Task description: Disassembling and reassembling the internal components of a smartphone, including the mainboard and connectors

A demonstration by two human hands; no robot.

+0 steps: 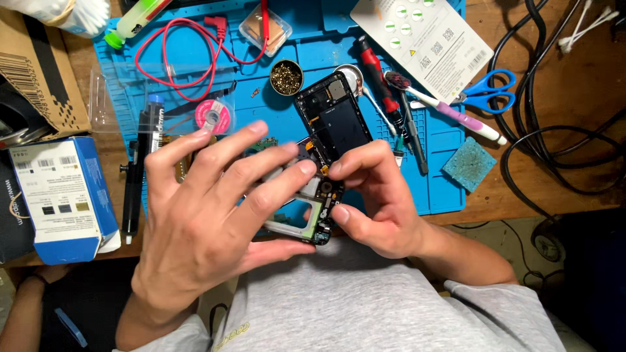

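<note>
An opened smartphone (319, 189) is pinched between the fingertips of the left hand (208, 221) and right hand (378, 202), just above the near edge of a blue repair mat (443, 189). Its lower half is hidden behind the spread left fingers; internal parts are hard to make out.

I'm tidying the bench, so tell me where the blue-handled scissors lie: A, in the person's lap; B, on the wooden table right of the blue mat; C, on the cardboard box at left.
B: the scissors lie on the wooden table just past the blue mat's right edge.
</note>
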